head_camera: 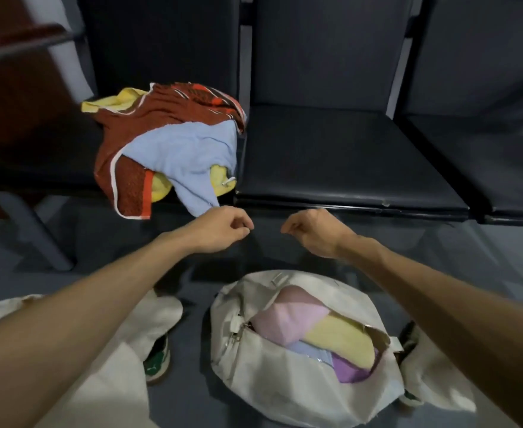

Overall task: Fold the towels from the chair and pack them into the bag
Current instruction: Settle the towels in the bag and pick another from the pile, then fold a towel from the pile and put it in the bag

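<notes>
My left hand [220,230] and right hand [312,233] hover apart before the chair [161,41], fingers loosely curled, gripping nothing. On its seat lies a crumpled heap: one rust-brown towel [167,115], one pale blue towel [186,152], and yellow cloth [161,186] beneath. On the floor [192,335], the open cream bag [284,390] holds four folded towels [288,319]: pink, yellow, blue, purple.

Yellow towel [160,189] mostly under brown towel [167,114].

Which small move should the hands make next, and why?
Probably the left hand should take the hanging corner of the light blue towel: it lies on top of the pile, nearest that hand, which holds nothing.
</notes>
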